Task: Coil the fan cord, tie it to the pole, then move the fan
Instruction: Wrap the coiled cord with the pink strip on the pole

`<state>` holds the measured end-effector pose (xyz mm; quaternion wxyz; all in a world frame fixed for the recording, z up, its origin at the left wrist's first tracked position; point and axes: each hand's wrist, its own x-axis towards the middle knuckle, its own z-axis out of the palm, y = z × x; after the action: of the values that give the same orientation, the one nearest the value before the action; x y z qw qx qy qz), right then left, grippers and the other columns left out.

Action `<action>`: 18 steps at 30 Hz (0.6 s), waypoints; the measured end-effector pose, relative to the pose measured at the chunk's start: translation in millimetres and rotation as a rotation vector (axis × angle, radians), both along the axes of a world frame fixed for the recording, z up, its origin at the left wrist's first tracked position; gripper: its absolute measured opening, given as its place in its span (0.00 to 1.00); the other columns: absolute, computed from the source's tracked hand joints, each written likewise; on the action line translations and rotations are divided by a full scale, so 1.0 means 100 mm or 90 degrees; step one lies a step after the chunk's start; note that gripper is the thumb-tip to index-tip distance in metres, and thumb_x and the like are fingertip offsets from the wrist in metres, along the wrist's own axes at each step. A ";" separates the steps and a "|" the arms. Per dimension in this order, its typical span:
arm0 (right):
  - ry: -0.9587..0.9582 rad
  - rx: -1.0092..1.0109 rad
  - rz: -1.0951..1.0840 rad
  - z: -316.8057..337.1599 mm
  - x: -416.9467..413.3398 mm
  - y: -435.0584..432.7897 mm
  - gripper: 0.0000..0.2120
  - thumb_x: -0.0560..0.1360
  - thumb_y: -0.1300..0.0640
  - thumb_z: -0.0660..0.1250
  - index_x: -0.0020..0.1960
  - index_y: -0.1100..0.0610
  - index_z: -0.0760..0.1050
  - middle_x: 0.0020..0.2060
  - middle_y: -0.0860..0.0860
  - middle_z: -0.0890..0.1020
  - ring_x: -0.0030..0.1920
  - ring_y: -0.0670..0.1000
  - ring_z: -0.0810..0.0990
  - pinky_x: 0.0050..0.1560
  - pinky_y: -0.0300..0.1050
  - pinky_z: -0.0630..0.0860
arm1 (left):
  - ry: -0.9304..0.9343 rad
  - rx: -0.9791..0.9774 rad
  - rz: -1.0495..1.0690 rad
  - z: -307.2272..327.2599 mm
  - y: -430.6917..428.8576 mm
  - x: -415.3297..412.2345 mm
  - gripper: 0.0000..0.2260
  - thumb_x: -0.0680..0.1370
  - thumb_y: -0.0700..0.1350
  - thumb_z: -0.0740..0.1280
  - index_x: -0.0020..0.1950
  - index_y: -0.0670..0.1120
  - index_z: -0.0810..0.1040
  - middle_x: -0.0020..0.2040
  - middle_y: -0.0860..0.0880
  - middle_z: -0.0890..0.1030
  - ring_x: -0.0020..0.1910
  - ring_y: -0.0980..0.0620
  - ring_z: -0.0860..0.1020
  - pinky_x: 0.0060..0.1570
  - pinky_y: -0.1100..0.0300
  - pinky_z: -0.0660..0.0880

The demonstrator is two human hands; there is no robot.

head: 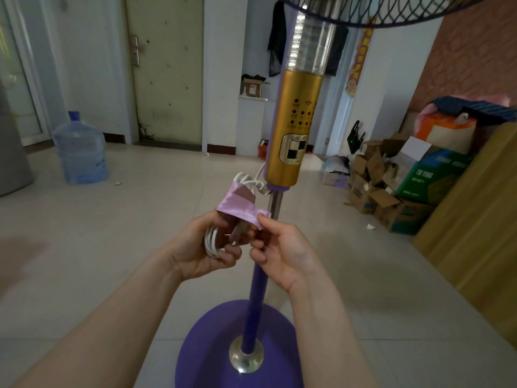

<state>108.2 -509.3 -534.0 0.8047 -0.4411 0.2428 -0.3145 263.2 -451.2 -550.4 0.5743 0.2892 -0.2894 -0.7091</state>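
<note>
Coiled fan cord (211, 244) lies inside the left hand's (195, 254) curled fingers, at nine o'clock from the pole (257, 289). The right hand (282, 254) pinches the pink strip (237, 210).

Left hand (204, 245): raised, palm turned inward, fingers curled round the cord (209, 243) coil. Right hand (282, 253): level with it and just beside, thumb and forefinger pinching the strip (246, 212) end (other fingers tucked under). Left forearm (112, 317), right forearm (321, 317): bare, rising from the lower edge, converging; wrists roughly straight.
</note>
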 end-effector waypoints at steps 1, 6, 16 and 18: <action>0.021 -0.032 -0.009 0.01 0.02 -0.01 0.06 0.79 0.59 0.62 0.46 0.58 0.76 0.30 0.50 0.73 0.27 0.44 0.66 0.23 0.36 0.61 | 0.010 -0.009 -0.012 0.00 0.01 0.01 0.18 0.63 0.41 0.72 0.52 0.40 0.79 0.46 0.40 0.76 0.33 0.51 0.69 0.29 0.65 0.67; 0.132 -0.182 -0.053 -0.04 0.06 0.02 0.11 0.79 0.58 0.63 0.39 0.53 0.78 0.28 0.46 0.69 0.26 0.43 0.62 0.23 0.36 0.57 | 0.029 -0.029 -0.019 0.01 0.03 0.03 0.16 0.64 0.42 0.72 0.50 0.38 0.78 0.40 0.42 0.74 0.32 0.52 0.69 0.27 0.64 0.69; 0.458 -0.466 -0.179 -0.06 0.19 0.04 0.17 0.75 0.46 0.67 0.33 0.56 0.77 0.25 0.48 0.75 0.30 0.49 0.72 0.36 0.47 0.71 | -0.033 -0.053 0.026 -0.07 0.04 -0.04 0.16 0.72 0.45 0.61 0.56 0.40 0.78 0.51 0.39 0.75 0.46 0.45 0.75 0.50 0.53 0.71; 0.470 -0.468 -0.207 -0.06 0.25 0.06 0.18 0.75 0.46 0.67 0.29 0.54 0.74 0.25 0.48 0.75 0.30 0.49 0.73 0.37 0.46 0.73 | -0.041 -0.045 0.055 -0.10 0.04 -0.03 0.19 0.72 0.46 0.61 0.61 0.40 0.74 0.56 0.38 0.71 0.50 0.45 0.72 0.60 0.50 0.65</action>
<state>132.9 -503.5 -540.2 0.3997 -0.7310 0.4487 -0.3233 260.1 -447.5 -560.5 0.6048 0.3036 -0.3195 -0.6633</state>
